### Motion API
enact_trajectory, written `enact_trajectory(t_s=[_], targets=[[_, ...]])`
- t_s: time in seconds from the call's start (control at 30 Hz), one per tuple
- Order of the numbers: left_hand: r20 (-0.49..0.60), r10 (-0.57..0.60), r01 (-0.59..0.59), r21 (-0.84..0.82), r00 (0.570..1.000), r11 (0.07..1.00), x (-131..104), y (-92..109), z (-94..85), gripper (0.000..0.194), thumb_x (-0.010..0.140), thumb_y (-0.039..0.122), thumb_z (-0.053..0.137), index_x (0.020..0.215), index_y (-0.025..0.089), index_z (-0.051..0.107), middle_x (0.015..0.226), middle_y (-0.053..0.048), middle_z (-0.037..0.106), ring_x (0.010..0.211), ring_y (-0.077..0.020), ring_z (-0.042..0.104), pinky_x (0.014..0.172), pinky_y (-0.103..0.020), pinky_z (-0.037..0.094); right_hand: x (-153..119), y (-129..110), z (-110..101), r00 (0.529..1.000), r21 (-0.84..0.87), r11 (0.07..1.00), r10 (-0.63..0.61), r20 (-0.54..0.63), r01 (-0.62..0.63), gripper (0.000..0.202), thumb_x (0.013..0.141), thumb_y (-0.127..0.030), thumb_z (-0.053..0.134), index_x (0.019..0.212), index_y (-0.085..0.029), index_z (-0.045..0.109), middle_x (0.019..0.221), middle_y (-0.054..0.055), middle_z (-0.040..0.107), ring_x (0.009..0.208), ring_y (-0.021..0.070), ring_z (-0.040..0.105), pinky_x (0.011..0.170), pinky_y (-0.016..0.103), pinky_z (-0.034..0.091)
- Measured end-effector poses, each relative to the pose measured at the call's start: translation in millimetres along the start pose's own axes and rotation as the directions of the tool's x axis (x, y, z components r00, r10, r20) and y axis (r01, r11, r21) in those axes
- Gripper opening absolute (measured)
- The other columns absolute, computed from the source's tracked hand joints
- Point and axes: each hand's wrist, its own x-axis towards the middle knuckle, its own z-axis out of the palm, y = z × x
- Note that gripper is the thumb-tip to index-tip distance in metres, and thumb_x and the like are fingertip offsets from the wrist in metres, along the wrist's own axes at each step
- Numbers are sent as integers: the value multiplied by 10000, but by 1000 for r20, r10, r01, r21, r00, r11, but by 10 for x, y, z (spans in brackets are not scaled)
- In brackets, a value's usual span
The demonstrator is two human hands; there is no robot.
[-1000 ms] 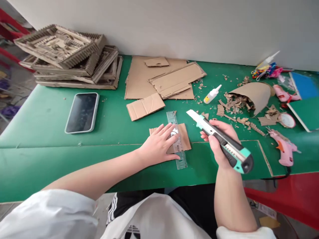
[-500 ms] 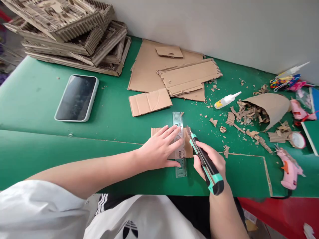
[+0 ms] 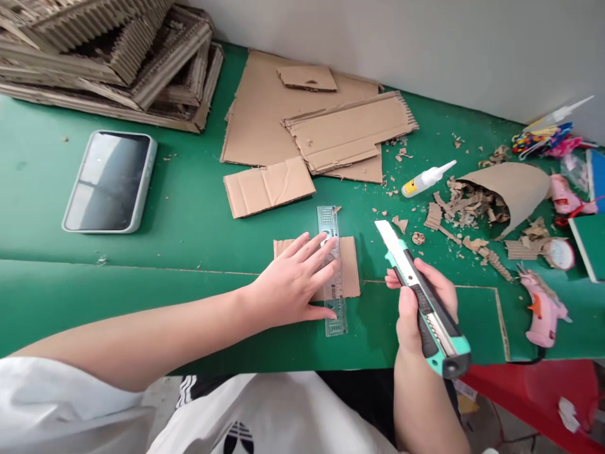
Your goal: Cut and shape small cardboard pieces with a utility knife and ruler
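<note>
My left hand [image 3: 293,277] lies flat with fingers spread, pressing a clear ruler [image 3: 336,325] onto a small piece of cardboard [image 3: 350,268]. The ruler runs lengthwise away from me and sticks out past the cardboard at both ends. Part of the cardboard is hidden under the hand. To the right, my right hand [image 3: 425,302] is wrapped around a black and teal utility knife [image 3: 423,296]. Its wide blade is out, pointing up and to the left, apart from the cardboard and the ruler.
Cardboard sheets [image 3: 265,101] lie behind the ruler, with a phone [image 3: 111,183] to the left. Stacked cardboard frames [image 3: 155,94] fill the back left. A glue bottle [image 3: 428,178], a cardboard roll [image 3: 510,186] spilling scraps and a pink glue gun [image 3: 541,309] lie on the right.
My right hand has drawn the utility knife away from the ruler to the right, and the blade now shows fully. The left hand keeps its place on the ruler; the view has shifted slightly.
</note>
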Motion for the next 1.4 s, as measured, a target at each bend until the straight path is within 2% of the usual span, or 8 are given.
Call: enact_trajectory(t_s=[0.33,0.57,0.73,0.83,1.0,1.4], targets=[[15,-20,19,49,1000,999,30,33,-51,849,786,720,415,1307,53,478,1415,-190,434,1316,-374,379,1105,-536,238,-16,-21,16,998,-31,999,14,55,-13,363,786,-198,610,1148,-191,575,942,71,698,708,162,687,620,286,580],[41,-1,0,30,999,1000,7,24,-22,858,808,722,353,1333,50,452,1464,-190,358,1343,-383,327,1101,-518,262,-32,-37,14,994,-69,996,70,88,-64,357,801,-230,603,1154,-199,558,982,80,692,748,176,693,655,309,592],[49,-4,3,34,999,999,4,28,-27,842,823,716,325,1347,67,441,1437,-171,410,1356,-370,312,1119,-516,227,-54,-3,8,991,-101,994,62,117,-51,380,790,-237,613,1164,-206,557,1025,87,675,772,181,692,686,326,595],[43,1,-4,57,999,998,2,30,-26,830,830,710,319,1348,73,440,1425,-168,429,1355,-350,326,1124,-512,216,-68,21,7,989,-142,989,50,139,-30,405,772,-223,630,1171,-209,559,1067,95,664,821,202,693,711,345,597],[19,11,-13,72,1000,997,-16,29,-6,848,825,714,329,1334,46,449,1435,-192,403,1326,-353,374,1096,-507,274,-65,54,1,989,-153,988,44,140,-22,408,778,-223,626,1178,-197,550,1046,96,673,801,193,693,725,346,596],[-9,8,-8,20,1000,1000,-38,16,26,867,817,714,349,1363,45,422,1446,-191,387,1338,-354,355,1109,-495,262,-61,73,23,987,-163,986,61,147,-37,398,779,-246,633,1168,-204,562,1064,99,677,851,207,694,740,348,594]])
